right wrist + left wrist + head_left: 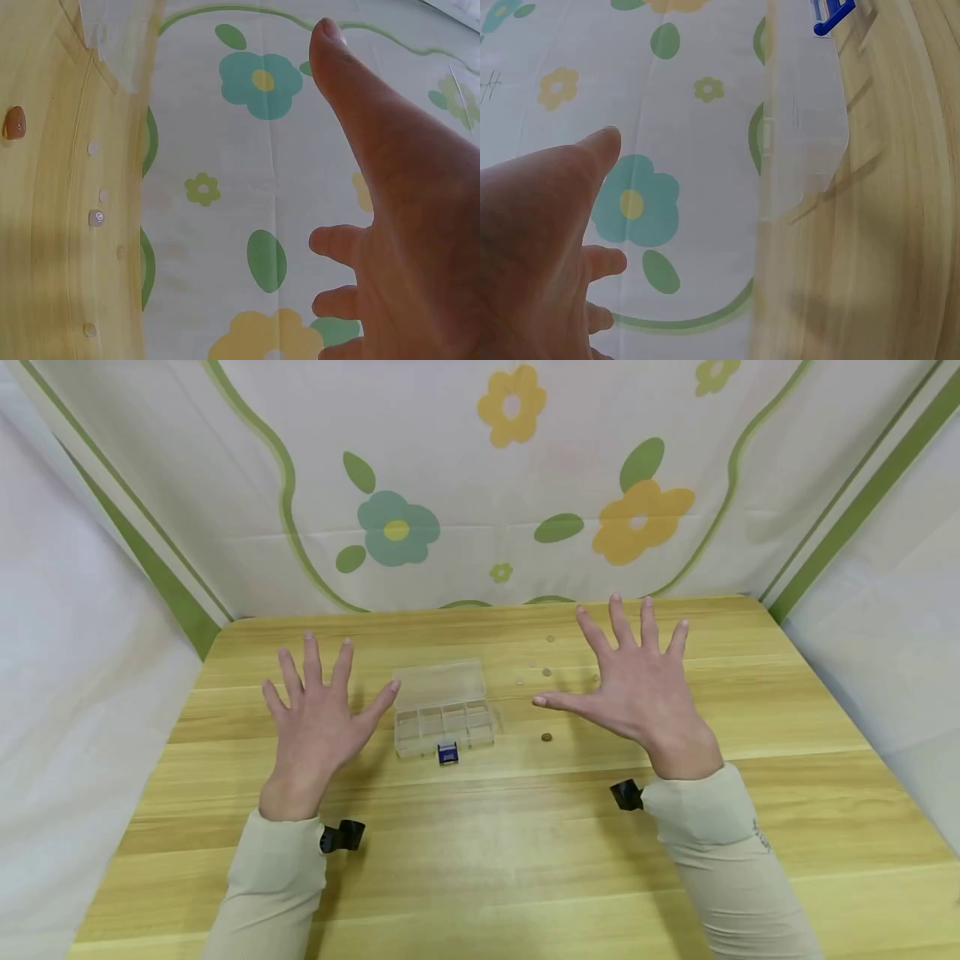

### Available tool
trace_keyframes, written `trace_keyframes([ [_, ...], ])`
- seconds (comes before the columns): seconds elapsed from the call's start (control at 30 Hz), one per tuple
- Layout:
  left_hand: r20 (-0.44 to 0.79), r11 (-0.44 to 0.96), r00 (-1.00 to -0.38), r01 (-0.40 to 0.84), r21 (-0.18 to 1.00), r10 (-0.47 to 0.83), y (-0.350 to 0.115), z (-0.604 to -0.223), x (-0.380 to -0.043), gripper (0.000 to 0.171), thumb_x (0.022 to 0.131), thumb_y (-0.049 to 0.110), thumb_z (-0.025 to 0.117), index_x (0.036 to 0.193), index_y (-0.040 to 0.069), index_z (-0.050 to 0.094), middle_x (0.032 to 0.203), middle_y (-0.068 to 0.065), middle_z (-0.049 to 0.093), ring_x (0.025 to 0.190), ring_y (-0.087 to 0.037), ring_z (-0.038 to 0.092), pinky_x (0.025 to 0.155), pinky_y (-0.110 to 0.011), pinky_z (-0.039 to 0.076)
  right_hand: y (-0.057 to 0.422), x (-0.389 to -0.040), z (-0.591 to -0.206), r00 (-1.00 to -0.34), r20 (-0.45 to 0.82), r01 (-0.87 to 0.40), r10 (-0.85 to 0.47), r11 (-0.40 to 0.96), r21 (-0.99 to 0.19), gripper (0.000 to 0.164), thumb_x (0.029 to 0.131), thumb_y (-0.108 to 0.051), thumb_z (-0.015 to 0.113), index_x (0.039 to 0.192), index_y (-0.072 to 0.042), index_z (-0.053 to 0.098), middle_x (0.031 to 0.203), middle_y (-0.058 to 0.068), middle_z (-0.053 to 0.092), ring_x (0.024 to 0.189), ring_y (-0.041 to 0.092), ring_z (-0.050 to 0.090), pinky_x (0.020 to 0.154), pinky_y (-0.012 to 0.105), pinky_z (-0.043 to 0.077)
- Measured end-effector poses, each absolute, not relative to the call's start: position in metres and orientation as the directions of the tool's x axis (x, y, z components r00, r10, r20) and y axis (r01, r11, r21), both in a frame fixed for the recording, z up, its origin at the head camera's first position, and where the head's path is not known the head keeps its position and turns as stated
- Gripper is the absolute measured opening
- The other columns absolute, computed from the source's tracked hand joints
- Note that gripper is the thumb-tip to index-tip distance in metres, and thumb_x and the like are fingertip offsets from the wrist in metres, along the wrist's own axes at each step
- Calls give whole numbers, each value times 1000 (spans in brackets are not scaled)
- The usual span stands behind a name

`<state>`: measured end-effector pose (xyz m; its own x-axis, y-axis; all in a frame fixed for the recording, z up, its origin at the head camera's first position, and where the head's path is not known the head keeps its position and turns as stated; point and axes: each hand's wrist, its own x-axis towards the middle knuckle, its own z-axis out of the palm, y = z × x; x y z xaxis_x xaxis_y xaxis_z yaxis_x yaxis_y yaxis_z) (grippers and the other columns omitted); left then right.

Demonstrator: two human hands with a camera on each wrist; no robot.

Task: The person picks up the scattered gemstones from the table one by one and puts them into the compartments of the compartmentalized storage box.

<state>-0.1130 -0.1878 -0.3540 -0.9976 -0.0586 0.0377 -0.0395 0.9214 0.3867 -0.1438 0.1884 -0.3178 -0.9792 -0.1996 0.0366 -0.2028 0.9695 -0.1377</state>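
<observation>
Two hands point(318, 727) point(648, 693), each grip splayed, hover near one box point(442, 724) and six small pieces point(546, 737)

The wood-grained table point(480, 860) bears an open clear box point(443, 706), a brown piece point(547, 737) and small pale pieces point(547, 672).

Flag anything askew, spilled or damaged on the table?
No obvious damage. One oddity: a brown piece and several tiny pale pieces lie scattered on the table, right of the open box instead of inside it. Looks a bit like a spill, but could be deliberate.
</observation>
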Motion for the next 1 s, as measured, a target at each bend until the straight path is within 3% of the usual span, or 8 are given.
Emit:
trace_keyframes([
  [0.13,41,901,-999,17,434,0,-188,-358,-113,97,104,73,47,173,12,19,179,-26,-9,164,-55,-11,126,-78,-3,190,-143,-319,-974,56,-227,-221,960,-163,126,76,-100,56,174,-30,19,182,17,6,166,53,3,124,82,0],
  [0.3,34,797,-996,87,597,83,-189,-375,-112,88,106,52,62,170,5,25,180,-26,6,165,-53,6,127,-76,15,195,-146,-329,-964,45,-264,-260,936,-232,128,75,-95,66,173,-27,21,182,16,9,166,48,13,129,72,13],
  [0.43,7,716,-995,75,694,98,-189,-391,-109,90,101,51,71,168,7,31,178,-23,19,163,-51,18,123,-78,23,200,-149,-346,-958,47,-282,-283,901,-330,128,73,-87,77,173,-26,25,181,15,15,163,49,22,126,72,25],
  [0.6,-35,685,-992,60,726,124,-188,-401,-107,89,94,50,81,161,3,44,167,-25,42,152,-48,40,122,-70,35,203,-151,-370,-953,39,-280,-302,820,-498,118,75,-71,88,169,-25,34,176,12,30,157,46,36,118,72,39],
  [0.77,-85,670,-985,40,742,153,-187,-408,-107,89,91,46,86,159,4,48,151,-22,56,130,-40,57,109,-60,50,203,-152,-391,-943,38,-276,-331,712,-646,96,79,-52,95,159,-19,52,147,12,56,125,36,58,101,57,53],
  [0.87,-99,664,-983,30,747,156,-185,-410,-108,90,89,45,88,160,6,48,148,-21,58,128,-39,58,107,-58,51,203,-153,-402,-940,7,-243,-341,656,-715,81,81,-44,95,149,-17,61,132,11,62,109,30,59,92,45,53],
  [1.0,-108,664,-983,18,748,149,-184,-411,-110,91,87,45,90,159,7,49,146,-20,59,127,-38,57,106,-57,51,202,-153,-410,-937,-45,-185,-346,600,-778,64,84,-39,94,138,-16,68,122,10,66,102,26,59,86,35,52],
])
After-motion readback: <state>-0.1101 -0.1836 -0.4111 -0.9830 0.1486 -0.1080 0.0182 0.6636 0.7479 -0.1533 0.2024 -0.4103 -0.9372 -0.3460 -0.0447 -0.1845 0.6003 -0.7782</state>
